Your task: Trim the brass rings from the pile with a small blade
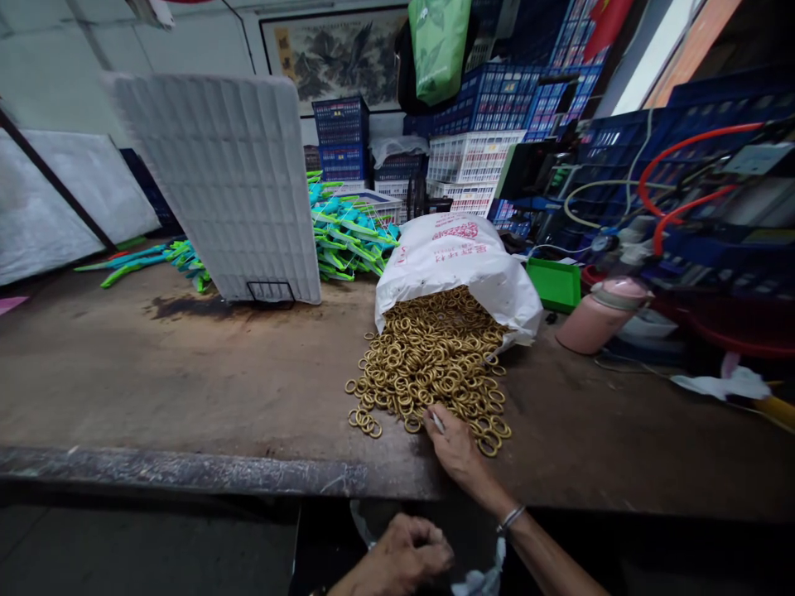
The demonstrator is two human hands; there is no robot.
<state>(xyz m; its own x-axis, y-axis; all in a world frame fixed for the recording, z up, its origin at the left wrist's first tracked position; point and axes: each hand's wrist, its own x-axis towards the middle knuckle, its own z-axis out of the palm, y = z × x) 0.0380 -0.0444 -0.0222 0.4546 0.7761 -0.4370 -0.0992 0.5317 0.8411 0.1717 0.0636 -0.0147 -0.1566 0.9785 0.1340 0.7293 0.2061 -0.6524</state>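
Observation:
Brass-coloured rings [428, 372] spill in a heap from the mouth of a white sack [447, 252] with red print, which lies on its side on the table. My right hand [458, 451] is at the near edge of the heap, fingers closed and pointing at the rings. Against its fingers shows a small pale, slender piece, too small to name. Below the table edge, my left hand [410, 550] is curled closed; whatever it holds, if anything, is hidden. Beneath both hands is the pale rim of a plastic bag [481, 579], its inside dark.
On the wooden table [186, 372] a white ribbed panel [229, 190] stands upright before a pile of green and blue plastic pieces [351, 232]. To the right are a green tray [552, 284], a pink bottle [599, 314] and red hoses [667, 178]. Stacked crates [475, 157] stand behind.

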